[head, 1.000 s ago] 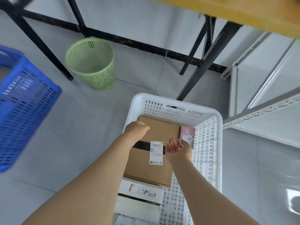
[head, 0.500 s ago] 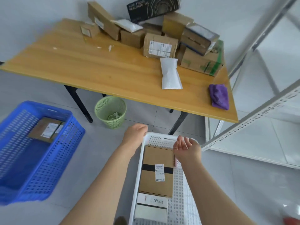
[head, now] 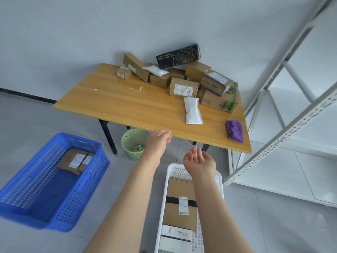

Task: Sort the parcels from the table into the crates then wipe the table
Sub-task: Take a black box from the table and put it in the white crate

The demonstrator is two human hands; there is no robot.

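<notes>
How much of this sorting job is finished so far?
Early days, it seems. Done: labelled parcels lie in the blue crate, and a taped box sits in the white crate. In hand: nothing; the left hand and right hand are empty. Left: the pile of boxes and a white bag on the table, then wiping; the purple cloth lies untouched.

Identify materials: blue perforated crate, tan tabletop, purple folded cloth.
Blue perforated crate: moulded plastic, slight sheen, uniform holes. Tan tabletop: wood or wood-look laminate, smooth, grain stripes. Purple folded cloth: soft fuzzy fabric, matte, probably microfibre.
</notes>
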